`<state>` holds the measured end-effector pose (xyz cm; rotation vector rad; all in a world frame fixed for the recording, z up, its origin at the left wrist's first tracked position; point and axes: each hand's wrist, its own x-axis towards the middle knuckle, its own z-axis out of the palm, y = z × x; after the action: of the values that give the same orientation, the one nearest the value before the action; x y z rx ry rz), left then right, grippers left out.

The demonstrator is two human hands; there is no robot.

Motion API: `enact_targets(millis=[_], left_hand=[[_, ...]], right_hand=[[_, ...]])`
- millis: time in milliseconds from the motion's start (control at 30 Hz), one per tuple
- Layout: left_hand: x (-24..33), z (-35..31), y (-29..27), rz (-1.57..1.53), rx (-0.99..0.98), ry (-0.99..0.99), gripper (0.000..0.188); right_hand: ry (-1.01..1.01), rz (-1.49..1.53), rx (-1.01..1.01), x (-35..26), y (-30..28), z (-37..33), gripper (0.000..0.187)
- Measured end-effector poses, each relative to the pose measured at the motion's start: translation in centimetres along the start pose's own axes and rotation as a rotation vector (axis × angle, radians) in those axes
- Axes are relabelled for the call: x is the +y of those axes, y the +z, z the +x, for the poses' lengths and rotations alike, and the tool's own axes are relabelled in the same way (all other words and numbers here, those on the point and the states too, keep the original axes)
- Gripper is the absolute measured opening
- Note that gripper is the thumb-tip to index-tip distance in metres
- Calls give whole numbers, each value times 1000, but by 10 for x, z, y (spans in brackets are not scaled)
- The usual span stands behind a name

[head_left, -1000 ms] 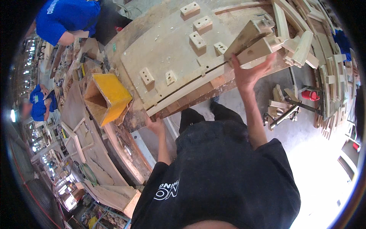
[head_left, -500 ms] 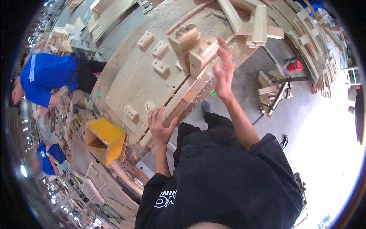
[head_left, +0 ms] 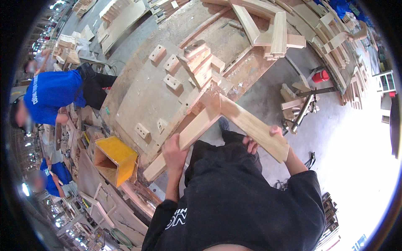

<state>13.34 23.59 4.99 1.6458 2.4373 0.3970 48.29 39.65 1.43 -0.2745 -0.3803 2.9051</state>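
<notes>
Two pale wooden boards meet at a corner near the workbench's edge, forming a wide V. My left hand (head_left: 173, 152) grips the left board (head_left: 201, 126), which runs along the bench edge. Around the outer end of the right board (head_left: 255, 126), my right hand (head_left: 252, 144) is closed, its palm partly hidden by the wood. This board sticks out past the bench toward my body. Beyond the corner, a wooden block (head_left: 203, 70) stands fixed on the bench. Whether the boards are fastened together at the corner I cannot tell.
Several small drilled blocks (head_left: 172, 82) sit on the workbench top (head_left: 138, 98). A yellow open-ended box (head_left: 119, 152) is at its left end. Joined wooden pieces (head_left: 278, 35) lie at the far right end. A person in blue (head_left: 54, 94) works on the left. A red container (head_left: 320, 76) stands at right.
My right hand has come from the bench block toward my body and now grips the right board's end. The boards show as an outward V; my left hand has closed on the left one.
</notes>
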Motion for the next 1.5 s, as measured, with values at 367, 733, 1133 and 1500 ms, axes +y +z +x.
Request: enact_targets(millis=[367,733,1133,1500], left_hand=[[-3,64,-184,236,823,195,74],[23,124,-194,265,802,334,62],[-75,45,-31,-52,-6,12,50],[-67,16,-20,-151,61,-110,41]], right_hand=[[-46,-613,-188,-80,147,60,74],[-850,-1622,210,-146,187,40,68],[-1048,-2022,772,-216,121,-5,74],[-967,-636,556,-215,21,70,57]])
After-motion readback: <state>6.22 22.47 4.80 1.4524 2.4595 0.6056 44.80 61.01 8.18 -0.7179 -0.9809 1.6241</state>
